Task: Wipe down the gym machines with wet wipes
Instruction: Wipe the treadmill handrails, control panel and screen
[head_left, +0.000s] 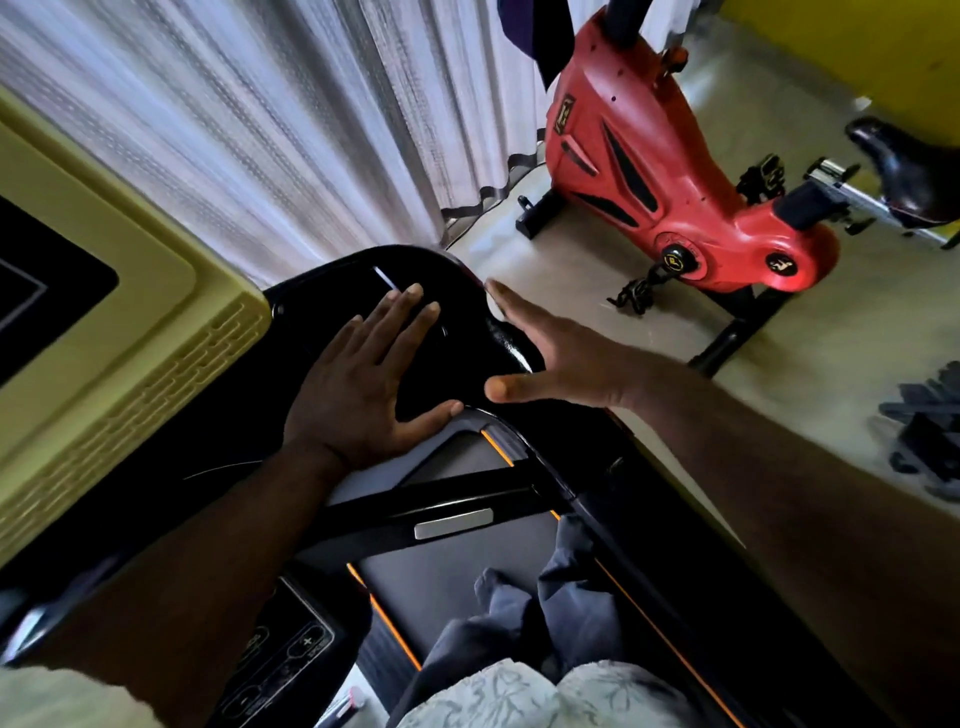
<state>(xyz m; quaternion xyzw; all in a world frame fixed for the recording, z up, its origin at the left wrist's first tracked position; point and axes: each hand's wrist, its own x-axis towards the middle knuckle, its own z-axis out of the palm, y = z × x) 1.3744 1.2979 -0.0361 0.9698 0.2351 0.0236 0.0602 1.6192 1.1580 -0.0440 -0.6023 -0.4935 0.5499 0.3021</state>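
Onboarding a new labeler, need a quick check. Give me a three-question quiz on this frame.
1. True or false: the left hand lies flat, fingers spread, on the treadmill's black front cover.
2. What colour is the exercise bike? A) blue B) red C) white
3. Which hand is nearer the bike, the left one or the right hand?
Key: 1 true; 2 B; 3 right, with its fingers straight at the cover's edge.
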